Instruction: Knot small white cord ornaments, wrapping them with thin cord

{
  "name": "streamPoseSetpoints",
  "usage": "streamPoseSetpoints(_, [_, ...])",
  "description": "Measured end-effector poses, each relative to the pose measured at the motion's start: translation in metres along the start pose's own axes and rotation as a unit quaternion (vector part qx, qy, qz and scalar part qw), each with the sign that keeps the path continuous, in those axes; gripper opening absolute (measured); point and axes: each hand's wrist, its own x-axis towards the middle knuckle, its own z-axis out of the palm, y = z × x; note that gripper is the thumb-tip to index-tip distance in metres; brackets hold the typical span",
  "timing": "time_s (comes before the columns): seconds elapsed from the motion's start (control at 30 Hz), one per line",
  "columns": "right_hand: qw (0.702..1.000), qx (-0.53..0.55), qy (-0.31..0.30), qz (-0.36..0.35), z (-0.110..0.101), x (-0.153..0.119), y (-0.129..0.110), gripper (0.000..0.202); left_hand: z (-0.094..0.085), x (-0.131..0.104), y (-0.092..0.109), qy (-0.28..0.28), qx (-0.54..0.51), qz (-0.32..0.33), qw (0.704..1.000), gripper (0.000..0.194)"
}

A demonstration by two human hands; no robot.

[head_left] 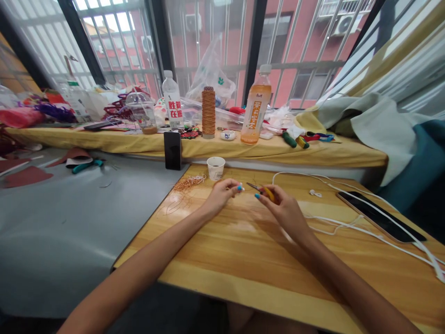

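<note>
My left hand is above the wooden table, thumb and fingertips pinched together. A tiny white piece shows at those fingertips, too small to name. My right hand is closed around small yellow-handled scissors, their dark pointed blades aimed at the left fingertips with a small gap between. Behind my left hand stands a white paper cup. Left of the cup lies a loose bundle of orange-brown threads, with some white ends.
White cables and a dark phone lie at the right. Another phone leans upright against the ledge. On the ledge stand a spool of brown thread, an orange drink bottle and a clear bottle. Teal-handled pliers lie left.
</note>
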Motion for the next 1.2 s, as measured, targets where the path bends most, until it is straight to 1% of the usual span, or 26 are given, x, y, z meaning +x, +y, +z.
streamPoseSetpoints(0.07, [0.999, 0.013, -0.035, -0.011, 0.006, -0.004, -0.007, 0.029, 0.009, -0.006, -0.004, -0.05, 0.017, -0.006, 0.999, 0.022])
streamPoseSetpoints(0.13, [0.998, 0.012, -0.062, -0.022, 0.01, -0.007, -0.011, 0.027, 0.016, -0.011, -0.006, -0.059, 0.026, -0.01, 0.998, 0.022])
streamPoseSetpoints(0.2, [0.997, 0.014, -0.071, -0.026, 0.011, -0.008, -0.011, 0.026, 0.018, -0.013, -0.006, -0.053, 0.028, -0.019, 0.998, 0.022])
streamPoseSetpoints(0.4, [1.0, 0.014, -0.024, -0.001, 0.008, -0.005, -0.003, 0.026, 0.018, -0.014, 0.0, -0.072, 0.028, -0.019, 0.997, 0.02])
streamPoseSetpoints(0.5, [1.0, 0.014, -0.021, -0.002, 0.01, -0.007, -0.002, 0.027, 0.019, -0.014, 0.0, -0.06, 0.074, -0.007, 0.995, 0.02])
streamPoseSetpoints(0.6, [1.0, 0.015, -0.024, -0.01, 0.012, -0.008, -0.002, 0.026, 0.02, -0.015, -0.001, -0.042, 0.134, 0.028, 0.99, 0.019])
streamPoseSetpoints(0.7, [1.0, 0.008, -0.011, -0.018, 0.014, -0.009, -0.002, 0.026, 0.02, -0.016, 0.001, -0.033, 0.192, 0.058, 0.979, 0.017])
streamPoseSetpoints(0.87, [0.998, -0.028, 0.0, -0.047, 0.014, -0.01, -0.001, 0.026, 0.019, -0.018, 0.006, -0.028, 0.271, 0.082, 0.959, 0.014])
streamPoseSetpoints(1.07, [0.99, -0.093, 0.019, -0.103, 0.017, -0.011, 0.003, 0.023, 0.017, -0.019, 0.006, -0.03, 0.354, 0.153, 0.922, 0.011])
streamPoseSetpoints(1.2, [0.976, -0.164, 0.013, -0.143, 0.018, -0.011, 0.005, 0.025, 0.017, -0.02, 0.003, -0.023, 0.404, 0.187, 0.895, 0.009])
